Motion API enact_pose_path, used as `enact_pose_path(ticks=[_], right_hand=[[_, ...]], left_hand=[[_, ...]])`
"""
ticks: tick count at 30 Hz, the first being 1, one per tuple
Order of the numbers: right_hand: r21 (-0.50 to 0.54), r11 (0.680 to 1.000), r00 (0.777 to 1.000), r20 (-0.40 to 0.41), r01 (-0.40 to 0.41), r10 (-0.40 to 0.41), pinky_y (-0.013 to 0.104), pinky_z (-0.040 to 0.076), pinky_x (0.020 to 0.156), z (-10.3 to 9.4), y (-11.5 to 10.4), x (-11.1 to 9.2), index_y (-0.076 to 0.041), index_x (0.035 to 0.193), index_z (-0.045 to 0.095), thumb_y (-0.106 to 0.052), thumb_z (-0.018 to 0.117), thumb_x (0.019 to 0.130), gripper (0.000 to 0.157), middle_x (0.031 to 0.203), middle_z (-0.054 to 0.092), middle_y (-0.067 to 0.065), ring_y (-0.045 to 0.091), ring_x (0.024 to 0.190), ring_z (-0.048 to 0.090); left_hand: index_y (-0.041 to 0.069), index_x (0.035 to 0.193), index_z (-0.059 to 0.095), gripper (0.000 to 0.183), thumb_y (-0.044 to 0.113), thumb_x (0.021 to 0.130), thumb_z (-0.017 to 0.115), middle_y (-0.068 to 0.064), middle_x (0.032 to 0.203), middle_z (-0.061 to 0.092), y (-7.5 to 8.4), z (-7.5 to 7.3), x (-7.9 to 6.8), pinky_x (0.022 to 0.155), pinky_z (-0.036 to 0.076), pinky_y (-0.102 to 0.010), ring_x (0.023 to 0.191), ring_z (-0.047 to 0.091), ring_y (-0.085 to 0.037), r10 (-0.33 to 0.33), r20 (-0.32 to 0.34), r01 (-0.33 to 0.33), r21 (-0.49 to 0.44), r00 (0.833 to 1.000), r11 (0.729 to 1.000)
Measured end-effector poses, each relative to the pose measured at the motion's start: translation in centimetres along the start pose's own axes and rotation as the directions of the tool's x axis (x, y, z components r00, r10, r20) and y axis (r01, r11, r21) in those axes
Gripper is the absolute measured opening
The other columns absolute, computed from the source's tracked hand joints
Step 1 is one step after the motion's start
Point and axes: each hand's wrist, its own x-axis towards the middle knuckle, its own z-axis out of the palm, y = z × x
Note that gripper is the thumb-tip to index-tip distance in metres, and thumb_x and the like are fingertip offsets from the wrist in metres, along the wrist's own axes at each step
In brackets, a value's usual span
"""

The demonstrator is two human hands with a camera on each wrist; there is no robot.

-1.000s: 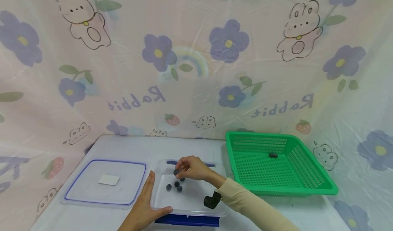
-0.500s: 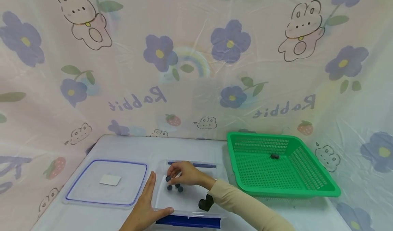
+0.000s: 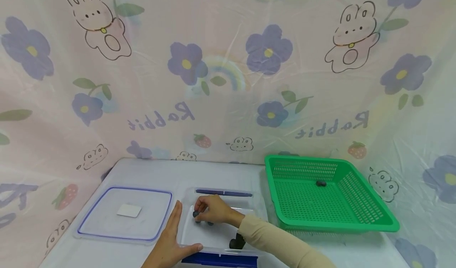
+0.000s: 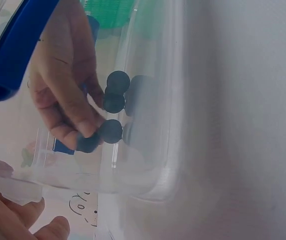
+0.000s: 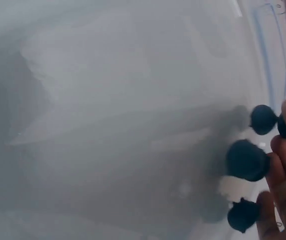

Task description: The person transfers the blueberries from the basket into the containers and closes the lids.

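Observation:
In the head view, my right hand (image 3: 217,210) reaches into a clear plastic box (image 3: 213,236) with blue latches. Its thumb and fingers pinch a dark blueberry (image 3: 195,213) near the box's left side. Three more blueberries (image 5: 248,160) lie on the box floor close to the fingers in the right wrist view. From the left wrist, through the clear wall, the pinched berry shows at the fingertips, right beside a loose blueberry (image 4: 111,131). My left hand (image 3: 171,240) steadies the box at its front left corner, fingers straight along the left side, thumb over the front rim.
Left of the box lies its clear lid (image 3: 117,234) with a blue seal, a white card (image 3: 129,210) on it. A green basket (image 3: 338,225) stands to the right, small dark pieces (image 3: 321,183) inside. Behind the table hangs a printed curtain (image 3: 228,101).
My right hand has lowered and come slightly toward me inside the box, still pinching a blueberry beside the others. The left hand keeps its place at the box.

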Motion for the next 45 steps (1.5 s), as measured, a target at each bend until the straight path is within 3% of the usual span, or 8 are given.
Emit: enact_pose_path(ticks=[7,17,29,37,45], right_hand=[[0.020,1.000,1.000,-0.018,0.001,0.000,0.015,0.050,0.071,0.3,0.3,-0.2,-0.010,0.091,0.065,-0.009,0.081,0.079,0.020,0.080,0.064,-0.009,-0.002,0.075,0.058],[0.077,0.995,0.997,-0.023,-0.070,0.071,0.017,0.051,0.066,0.2,0.8,-0.4,-0.008,0.091,0.067,-0.011,0.080,0.081,0.017,0.079,0.063,-0.011,0.001,0.070,0.059],[0.060,0.995,0.996,-0.026,-0.081,0.083,0.016,0.051,0.066,-0.1,0.7,-0.4,-0.006,0.095,0.068,-0.008,0.076,0.084,0.014,0.079,0.063,-0.011,0.000,0.069,0.059],[0.053,0.997,0.998,0.000,-0.055,0.055,0.016,0.051,0.068,-0.8,0.0,0.1,-0.005,0.096,0.069,-0.007,0.075,0.084,0.014,0.082,0.065,-0.009,0.000,0.072,0.059],[-0.002,1.000,0.999,0.042,-0.022,0.022,0.016,0.050,0.069,-3.0,-2.6,-0.1,-0.002,0.096,0.071,-0.008,0.074,0.084,0.014,0.091,0.070,0.001,0.000,0.077,0.060]], left_hand=[[0.003,0.155,0.004,0.126,0.051,0.069,0.083,-0.020,0.160,0.002,-0.2,0.2,0.0,0.105,0.024,-0.064,0.142,0.011,-0.044,0.037,-0.026,-0.037,0.024,0.999,0.999],[0.005,0.155,0.002,0.126,0.051,0.070,0.082,-0.018,0.160,0.000,0.4,0.1,0.0,0.104,0.022,-0.067,0.142,0.009,-0.043,-0.037,0.005,0.037,0.016,0.999,0.999],[0.006,0.156,0.001,0.127,0.054,0.069,0.082,-0.017,0.160,-0.001,0.5,0.2,0.1,0.105,0.021,-0.066,0.142,0.010,-0.043,-0.061,0.023,0.061,0.030,0.998,0.998],[0.004,0.155,0.001,0.126,0.051,0.071,0.082,-0.019,0.160,-0.001,-0.1,0.1,0.1,0.107,0.020,-0.064,0.142,0.010,-0.042,-0.013,0.008,0.013,0.039,1.000,0.999],[0.006,0.156,0.001,0.125,0.052,0.072,0.081,-0.017,0.160,-0.003,0.0,0.0,0.1,0.104,0.022,-0.067,0.142,0.009,-0.043,-0.060,0.026,0.059,0.017,0.998,0.998]])
